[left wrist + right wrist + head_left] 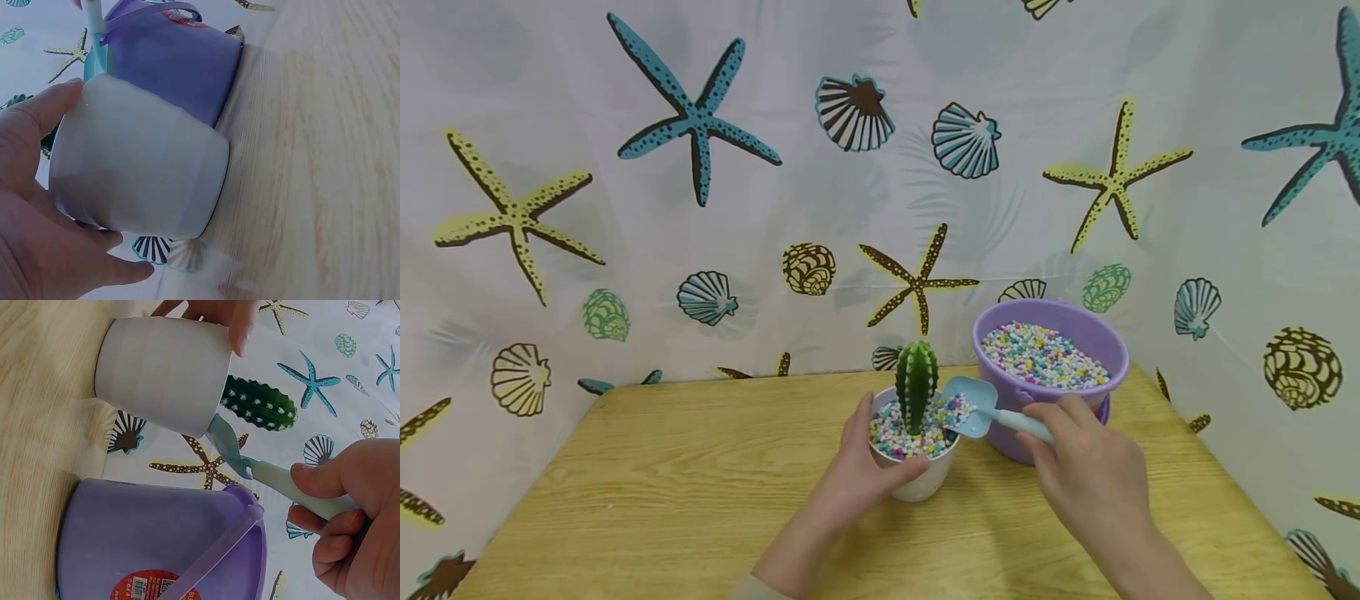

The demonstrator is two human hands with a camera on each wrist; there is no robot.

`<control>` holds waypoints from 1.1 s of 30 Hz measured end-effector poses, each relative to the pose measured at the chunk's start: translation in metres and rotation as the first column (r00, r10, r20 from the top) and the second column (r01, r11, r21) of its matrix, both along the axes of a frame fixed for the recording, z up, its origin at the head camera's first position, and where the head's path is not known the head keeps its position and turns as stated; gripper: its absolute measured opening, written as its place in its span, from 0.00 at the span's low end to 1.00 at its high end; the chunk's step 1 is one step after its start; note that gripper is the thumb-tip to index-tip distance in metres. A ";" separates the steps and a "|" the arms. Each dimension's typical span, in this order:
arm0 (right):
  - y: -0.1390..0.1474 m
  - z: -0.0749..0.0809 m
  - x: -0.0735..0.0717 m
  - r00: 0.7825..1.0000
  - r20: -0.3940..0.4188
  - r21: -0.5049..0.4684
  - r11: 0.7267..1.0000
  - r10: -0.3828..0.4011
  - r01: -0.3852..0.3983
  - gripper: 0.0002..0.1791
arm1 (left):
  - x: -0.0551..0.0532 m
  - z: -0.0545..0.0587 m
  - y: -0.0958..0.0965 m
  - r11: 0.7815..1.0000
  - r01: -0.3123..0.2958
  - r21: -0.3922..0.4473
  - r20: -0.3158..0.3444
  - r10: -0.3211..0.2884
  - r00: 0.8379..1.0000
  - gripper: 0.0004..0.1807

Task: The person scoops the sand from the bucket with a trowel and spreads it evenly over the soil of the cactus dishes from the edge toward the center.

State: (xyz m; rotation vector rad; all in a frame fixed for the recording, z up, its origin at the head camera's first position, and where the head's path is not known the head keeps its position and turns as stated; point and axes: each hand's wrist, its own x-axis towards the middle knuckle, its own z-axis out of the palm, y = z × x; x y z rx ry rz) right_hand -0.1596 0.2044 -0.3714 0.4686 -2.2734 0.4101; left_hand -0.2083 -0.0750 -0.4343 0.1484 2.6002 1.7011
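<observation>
A white flower pot stands on the table, with a green ribbed cactus upright in it among small multicolored pebbles. Thumb and fingers of my left hand hold the pot around its near left side, as the left wrist view of the pot also shows. My right hand grips the pale handle of a light blue toy shovel. Its blade, carrying some pebbles, is tipped at the pot's right rim, close beside the cactus. The blade's tip reaches the rim in the right wrist view.
Just behind and right of the pot stands a purple bucket, filled high with the same pebbles. Its handle hangs down at the side. A curtain printed with starfish and shells rises behind the wooden table.
</observation>
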 end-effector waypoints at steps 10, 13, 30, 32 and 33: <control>-0.004 -0.003 0.001 0.999 -0.039 0.011 1.000 -0.006 0.007 0.19 | 0.002 -0.003 0.001 1.000 -0.024 -0.011 -0.049 0.023 0.999 0.73; -0.005 -0.005 0.001 0.998 -0.058 0.021 1.000 -0.010 0.012 0.20 | 0.004 -0.002 0.003 0.999 -0.030 -0.032 -0.047 0.028 0.998 0.74; -0.013 -0.009 -0.001 0.989 -0.146 0.066 0.997 -0.018 0.028 0.23 | 0.005 -0.002 0.009 0.999 -0.046 -0.022 -0.066 0.044 0.997 0.73; -0.014 -0.010 -0.002 0.988 -0.152 0.067 0.997 -0.016 0.027 0.23 | 0.007 -0.001 0.013 0.998 -0.059 -0.028 -0.066 0.057 0.996 0.74; -0.014 -0.011 -0.002 0.987 -0.159 0.067 0.997 -0.016 0.027 0.23 | 0.007 0.000 0.014 0.998 -0.062 -0.030 -0.068 0.060 0.996 0.74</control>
